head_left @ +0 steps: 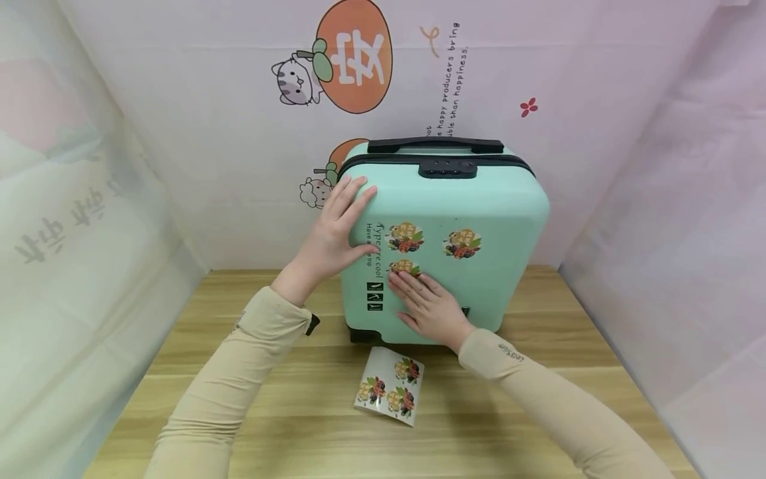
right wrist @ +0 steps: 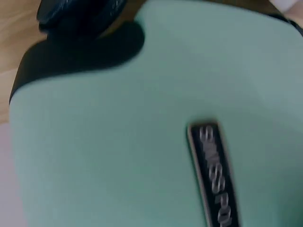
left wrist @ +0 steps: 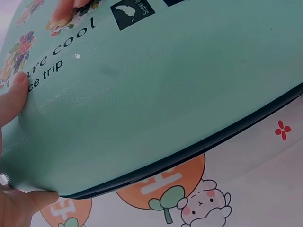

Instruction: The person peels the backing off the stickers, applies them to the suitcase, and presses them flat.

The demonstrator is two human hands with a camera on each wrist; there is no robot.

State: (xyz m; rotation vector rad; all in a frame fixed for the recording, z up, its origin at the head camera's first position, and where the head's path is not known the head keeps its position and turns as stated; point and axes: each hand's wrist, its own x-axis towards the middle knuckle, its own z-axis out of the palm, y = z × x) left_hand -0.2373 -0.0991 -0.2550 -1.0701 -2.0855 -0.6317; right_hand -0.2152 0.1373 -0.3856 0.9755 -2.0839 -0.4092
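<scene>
A mint-green suitcase (head_left: 455,199) stands upright on the wooden table. Along its upper left edge rests my left hand (head_left: 338,233), fingers extended and thumb against the front; the left wrist view shows that thumb (left wrist: 14,99) beside the printed lettering. My right hand (head_left: 431,306) lies nearly flat on the front, its fingertips over a fruit sticker (head_left: 404,267) that they partly cover. Two more fruit stickers, one upper left (head_left: 405,237) and one upper right (head_left: 462,244), are on the shell. In the right wrist view, a dark nameplate (right wrist: 215,175) shows, but no hand.
A sticker sheet (head_left: 383,366) with several fruit stickers lies on the table (head_left: 287,426) before the suitcase. The suitcase has a black top handle (head_left: 435,144) and a combination lock (head_left: 447,169). Printed cloth (head_left: 209,120) hangs behind and at both sides.
</scene>
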